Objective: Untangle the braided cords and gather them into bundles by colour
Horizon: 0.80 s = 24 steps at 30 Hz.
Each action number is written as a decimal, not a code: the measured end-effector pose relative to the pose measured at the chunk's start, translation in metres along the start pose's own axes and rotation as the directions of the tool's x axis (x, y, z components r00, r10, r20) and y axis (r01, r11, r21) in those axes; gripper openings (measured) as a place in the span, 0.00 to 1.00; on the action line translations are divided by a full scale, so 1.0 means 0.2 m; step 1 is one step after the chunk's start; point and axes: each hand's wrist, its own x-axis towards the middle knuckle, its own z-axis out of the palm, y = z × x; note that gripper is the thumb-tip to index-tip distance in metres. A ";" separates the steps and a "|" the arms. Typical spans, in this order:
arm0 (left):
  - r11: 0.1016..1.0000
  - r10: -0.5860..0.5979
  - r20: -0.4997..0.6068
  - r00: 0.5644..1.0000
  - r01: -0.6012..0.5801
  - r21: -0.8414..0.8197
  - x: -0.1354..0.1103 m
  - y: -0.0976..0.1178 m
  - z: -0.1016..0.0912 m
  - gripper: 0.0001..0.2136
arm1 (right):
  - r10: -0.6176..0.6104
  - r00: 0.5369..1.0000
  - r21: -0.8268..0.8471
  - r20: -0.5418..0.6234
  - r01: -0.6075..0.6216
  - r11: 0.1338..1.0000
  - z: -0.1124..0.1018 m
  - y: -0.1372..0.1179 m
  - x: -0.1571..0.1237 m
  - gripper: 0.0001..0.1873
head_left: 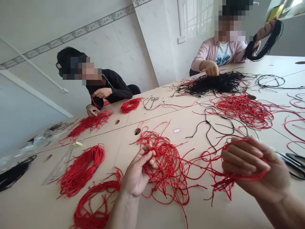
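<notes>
My left hand [141, 167] pinches a red cord between thumb and fingertips, above a loose tangle of red cords [166, 156]. On the right, my right hand [254, 165] is closed around a looped bunch of red cords [226, 178], whose ends hang down below the palm. A few strands stretch across from the tangle towards the right hand. Just left of my left forearm lies a coiled red bundle [82, 203]. Another tied red bundle [91, 167] rests a little farther off.
Black-handled scissors [294, 160] lie beyond my right hand. Across the table [147, 216], one person handles red cords [92, 122]; another holds black cords [256, 52] over a black pile [214, 83]. More red cords [247, 109] and a clear plastic bag [59, 167] lie around.
</notes>
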 end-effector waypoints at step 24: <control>0.826 0.136 0.298 0.945 -0.274 0.492 -0.30 -0.21 0.10 0.16 | 0.366 0.929 -0.483 -0.064 -0.349 0.803 -0.05 0.33 -0.07 0.25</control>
